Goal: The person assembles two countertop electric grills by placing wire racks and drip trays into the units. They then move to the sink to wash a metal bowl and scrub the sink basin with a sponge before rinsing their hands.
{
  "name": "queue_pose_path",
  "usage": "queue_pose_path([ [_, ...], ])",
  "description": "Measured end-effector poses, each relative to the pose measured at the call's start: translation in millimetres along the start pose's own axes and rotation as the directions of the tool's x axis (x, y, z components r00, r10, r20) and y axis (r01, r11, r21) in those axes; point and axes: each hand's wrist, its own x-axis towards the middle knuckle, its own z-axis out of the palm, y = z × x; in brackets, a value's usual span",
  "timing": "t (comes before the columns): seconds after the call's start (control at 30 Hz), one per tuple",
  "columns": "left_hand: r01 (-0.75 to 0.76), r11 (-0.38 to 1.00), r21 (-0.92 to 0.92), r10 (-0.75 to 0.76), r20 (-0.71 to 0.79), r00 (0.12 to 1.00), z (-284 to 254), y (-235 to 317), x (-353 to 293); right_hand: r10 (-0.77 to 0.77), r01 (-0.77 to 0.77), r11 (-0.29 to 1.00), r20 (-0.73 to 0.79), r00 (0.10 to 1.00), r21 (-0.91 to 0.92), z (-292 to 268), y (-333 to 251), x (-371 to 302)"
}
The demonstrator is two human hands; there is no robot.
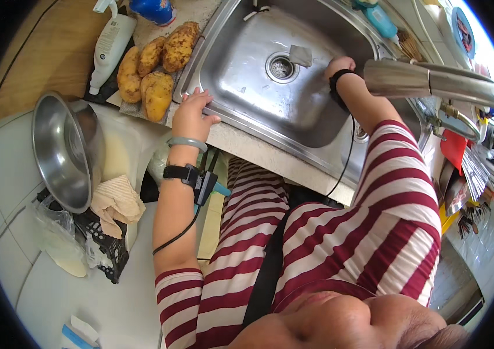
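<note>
My left hand (193, 116) rests at the near left corner of the steel sink (241, 110), fingers spread and thumb out, holding nothing. Close beside it, several dirt-covered potatoes (156, 93) lie on a grey mat to the left of the basin. Inside the sink, toward its right wall, my right hand (340, 65) has its fingers curled in. Whatever those fingers may hold is hidden. A small grey square piece (301, 56) lies by the drain (282, 68), left of my right hand.
A steel faucet (427, 80) reaches in over the sink's right side. At left, a steel bowl (63, 154) stands tilted near a beige cloth (116, 203) and a black plastic crate (107, 256). A white pump bottle (112, 49) lies beyond the potatoes. Cables hang from both wrists.
</note>
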Motion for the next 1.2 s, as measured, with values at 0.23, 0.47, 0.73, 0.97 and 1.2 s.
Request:
queue_pose_path([
  [0.23, -0.05, 0.999, -0.013, 0.05, 0.027, 0.998, 2, 16, -7, 0.492, -0.313, 0.583, -0.019, 0.87, 0.75, 72, 9, 82],
  [0.47, -0.038, 0.999, -0.008, 0.038, 0.002, 0.999, -10, 16, -10, -0.133, 0.182, 0.702, -0.125, 0.983, 0.689, 10, -71, 25],
  [0.73, -0.051, 0.999, 0.013, 0.051, -0.001, 0.999, -21, 34, -6, 0.714, 0.471, -0.692, 0.422, 0.559, 0.547, -33, 27, 27],
  [0.97, -0.038, 0.999, 0.011, 0.037, 0.034, 0.999, -26, 56, -5, 0.396, 0.333, -0.917, 0.404, 0.825, 0.219, 7, 24, 170],
  [1.2, -0.018, 0.999, 0.035, 0.017, 0.027, 0.999, -24, 63, -11, 0.602, 0.481, -0.542, -0.08, 0.794, 0.689, -125, -17, 155],
])
